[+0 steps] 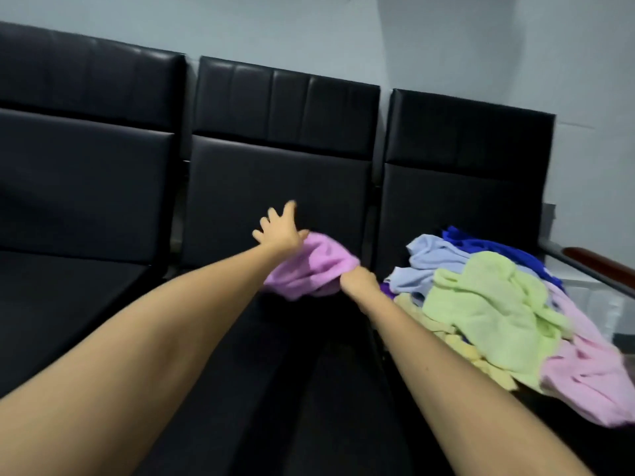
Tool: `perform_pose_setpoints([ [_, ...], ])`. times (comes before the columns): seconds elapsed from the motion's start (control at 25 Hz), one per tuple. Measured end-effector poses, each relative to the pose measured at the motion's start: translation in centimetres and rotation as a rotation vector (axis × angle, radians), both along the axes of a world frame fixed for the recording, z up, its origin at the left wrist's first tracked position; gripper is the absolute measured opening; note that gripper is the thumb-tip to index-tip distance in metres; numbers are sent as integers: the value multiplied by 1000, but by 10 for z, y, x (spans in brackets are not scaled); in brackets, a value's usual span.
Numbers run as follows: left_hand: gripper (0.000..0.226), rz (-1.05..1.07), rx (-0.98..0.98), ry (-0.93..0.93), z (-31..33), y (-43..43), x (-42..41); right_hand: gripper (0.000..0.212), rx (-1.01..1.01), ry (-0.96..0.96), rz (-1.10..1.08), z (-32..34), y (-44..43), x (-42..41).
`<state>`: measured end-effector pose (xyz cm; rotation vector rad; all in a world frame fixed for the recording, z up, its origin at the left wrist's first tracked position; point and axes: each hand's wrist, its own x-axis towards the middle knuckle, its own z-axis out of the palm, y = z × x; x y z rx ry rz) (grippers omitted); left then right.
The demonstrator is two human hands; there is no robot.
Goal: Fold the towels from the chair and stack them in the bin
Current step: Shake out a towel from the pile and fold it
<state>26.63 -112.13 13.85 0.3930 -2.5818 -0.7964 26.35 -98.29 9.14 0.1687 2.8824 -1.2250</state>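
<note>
A purple towel (311, 269) hangs bunched over the middle black seat (275, 201). My right hand (357, 281) grips its right end with curled fingers. My left hand (280, 228) is at the towel's left end with its fingers spread toward the seat back; whether its thumb pinches the cloth is hidden. A pile of towels (498, 304) lies on the right seat: light green on top, light blue, dark blue, pink and yellow around it. No bin is in view.
Three black padded seats stand in a row against a pale wall. The left seat (68, 269) holds nothing. A wooden armrest (598, 261) on a metal bar runs along the right side of the pile.
</note>
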Motion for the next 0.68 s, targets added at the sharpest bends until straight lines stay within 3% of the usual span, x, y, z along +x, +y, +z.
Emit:
perform_pose_setpoints([
  [0.04,40,-7,-127,-8,-18,-11,4,43,135,-38,5,-7,-12,8],
  [0.12,29,-185,-219,-65,-58,-35,21,42,176,75,107,-39,-35,28],
  [0.24,47,-417,-132,-315,-121,-41,60,31,-59,210,240,-58,-56,61],
  [0.28,45,-433,-90,-323,-142,-45,65,28,-65,207,251,-62,-58,65],
  [0.4,20,-255,109,-64,-167,-55,83,31,206,278,331,-66,-61,87],
  [0.56,34,-78,288,246,-154,-67,97,55,684,328,432,-61,-33,72],
  [0.64,27,-81,439,304,-140,-71,98,44,738,283,321,-58,-17,62],
  [0.68,22,-90,424,346,-131,-78,99,34,667,290,261,-56,-11,62],
])
